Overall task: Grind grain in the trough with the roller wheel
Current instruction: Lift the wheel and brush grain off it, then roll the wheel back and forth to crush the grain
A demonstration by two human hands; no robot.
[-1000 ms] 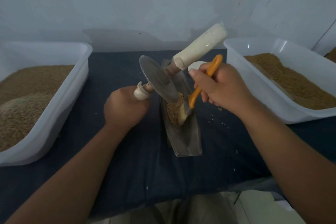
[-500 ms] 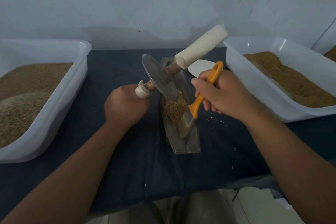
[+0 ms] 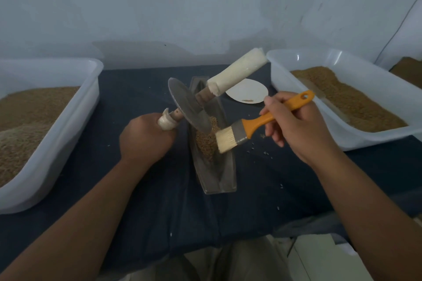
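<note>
A narrow metal trough point(image 3: 219, 175) lies lengthwise on the dark cloth, with a heap of brown grain point(image 3: 206, 143) in its middle. The roller wheel point(image 3: 188, 106), a metal disc on a wooden axle, stands tilted in the trough at the grain's far end. My left hand point(image 3: 146, 137) grips its near axle end; the far end, wrapped in white point(image 3: 237, 73), sticks up to the right. My right hand point(image 3: 294, 123) holds a paint brush by its orange handle point(image 3: 274, 113). The bristles point(image 3: 226, 140) hang over the trough's right rim beside the grain.
Two white plastic tubs of grain flank the trough, one at the left point(image 3: 68, 125) and one at the right point(image 3: 303, 98). A white paper disc point(image 3: 247, 93) lies behind the trough. Loose grains point(image 3: 262, 151) dot the cloth to the right. The table edge runs close to my body.
My right hand has lifted the brush out of the trough and swung it level, bristles now at the right rim. The grain sits heaped in the middle. The wheel has stayed tilted in my left hand.
</note>
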